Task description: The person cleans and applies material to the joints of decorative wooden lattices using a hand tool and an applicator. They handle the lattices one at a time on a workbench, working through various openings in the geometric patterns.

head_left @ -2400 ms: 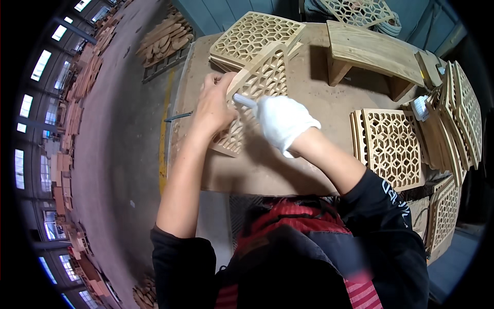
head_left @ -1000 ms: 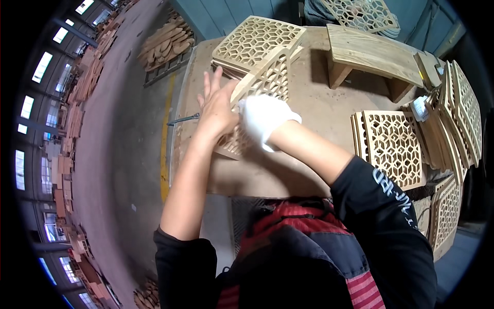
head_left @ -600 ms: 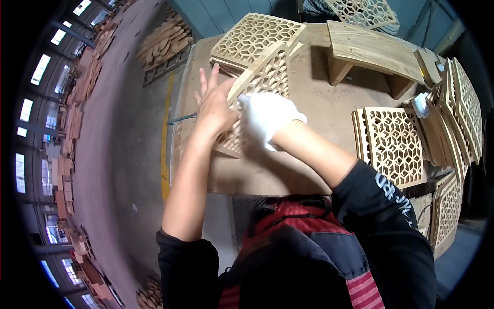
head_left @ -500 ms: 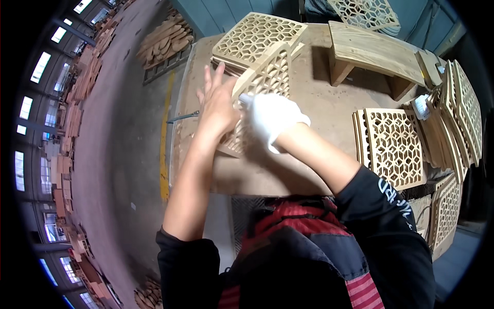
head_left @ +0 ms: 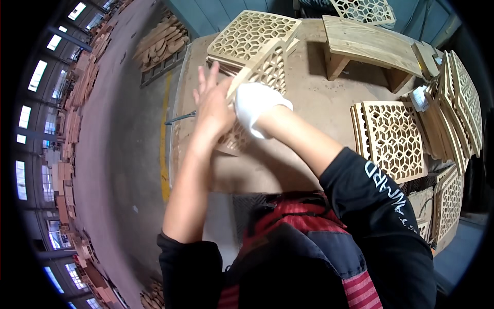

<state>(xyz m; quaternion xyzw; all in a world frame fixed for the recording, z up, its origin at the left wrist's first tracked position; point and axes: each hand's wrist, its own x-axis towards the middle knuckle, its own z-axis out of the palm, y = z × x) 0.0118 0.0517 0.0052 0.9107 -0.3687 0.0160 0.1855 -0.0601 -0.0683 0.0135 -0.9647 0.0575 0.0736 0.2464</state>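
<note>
**Both hands on the tilted lattice panel**

We see the bare left hand (head_left: 213, 105) flat against the left edge of a pale wooden lattice panel with a geometric cut-out pattern (head_left: 265, 69), fingers (head_left: 201, 85) spread wide and pointing up, not curled round it. The white-gloved right hand (head_left: 254, 105) is closed on the panel's near face; we cannot tell whether it holds a tool. The panel stands tilted over the brown surface (head_left: 309, 108), its top leaning toward a stack of similar lattice panels (head_left: 247, 36). A flat lattice panel (head_left: 393, 139) lies well apart to the right, a small wooden bench (head_left: 368, 46) behind it.
</note>
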